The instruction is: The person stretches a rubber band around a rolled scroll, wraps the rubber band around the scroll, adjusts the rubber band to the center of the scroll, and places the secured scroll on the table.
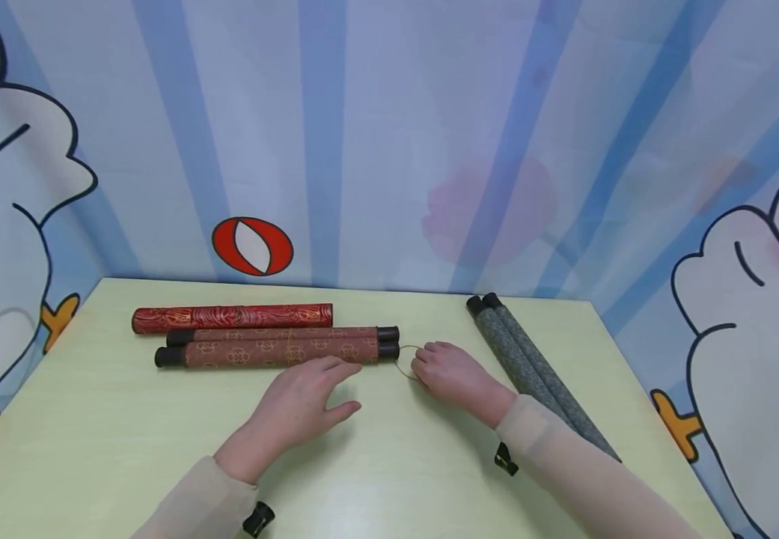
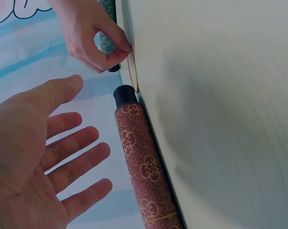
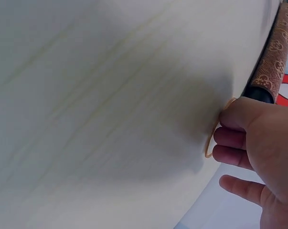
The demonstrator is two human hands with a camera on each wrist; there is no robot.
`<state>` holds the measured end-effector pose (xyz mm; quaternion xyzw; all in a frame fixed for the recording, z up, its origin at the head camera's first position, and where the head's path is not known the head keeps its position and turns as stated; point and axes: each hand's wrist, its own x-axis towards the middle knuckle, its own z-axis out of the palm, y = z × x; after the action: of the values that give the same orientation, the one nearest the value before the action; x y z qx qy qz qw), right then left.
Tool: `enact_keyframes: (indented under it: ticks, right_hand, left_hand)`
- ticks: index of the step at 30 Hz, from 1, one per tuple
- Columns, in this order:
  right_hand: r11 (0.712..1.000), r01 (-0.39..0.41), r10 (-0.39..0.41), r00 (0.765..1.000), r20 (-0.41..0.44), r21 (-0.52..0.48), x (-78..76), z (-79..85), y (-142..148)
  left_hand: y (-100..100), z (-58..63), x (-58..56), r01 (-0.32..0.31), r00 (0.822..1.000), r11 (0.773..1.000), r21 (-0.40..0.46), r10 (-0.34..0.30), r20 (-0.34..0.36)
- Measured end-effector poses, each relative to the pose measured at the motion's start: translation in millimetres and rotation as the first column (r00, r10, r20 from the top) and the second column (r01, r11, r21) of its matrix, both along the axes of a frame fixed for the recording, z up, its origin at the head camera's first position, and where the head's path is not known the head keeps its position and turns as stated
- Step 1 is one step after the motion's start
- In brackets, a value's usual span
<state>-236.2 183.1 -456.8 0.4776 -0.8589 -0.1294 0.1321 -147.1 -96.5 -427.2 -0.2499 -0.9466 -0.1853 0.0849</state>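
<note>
Two brown scrolls with a gold pattern and black end knobs lie side by side on the table. A thin yellowish band circles their middle. My right hand is just past their right ends and pinches a yellow rubber band between thumb and fingertips. This loop stands beside the black knobs and overlaps them in the head view. In front of the brown scrolls hovers my left hand, its fingers extended and thumb spread, holding nothing. The left wrist view shows that same palm beside the scrolls.
Behind the brown scrolls lies a red patterned roll. Two grey scrolls with black knobs lie slanted on the right, partly behind my right forearm. A printed cloth backdrop rises at the edges of the pale table.
</note>
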Motion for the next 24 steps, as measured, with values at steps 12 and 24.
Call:
enact_keyframes:
  ticks: [12,24]
  right_hand:
    - [0.998,0.043,-0.041,0.998,0.053,-0.034,2.4,2.5,16]
    - [0.881,0.201,-0.086,0.958,0.273,-0.428,4.8,35.5,29]
  left_hand:
    - [2,-0.1,-3.8,0.003,1.000,1.000,-0.013,-0.002,0.030]
    - [7,1.0,-5.7,0.029,1.000,1.000,0.002,-0.029,0.006]
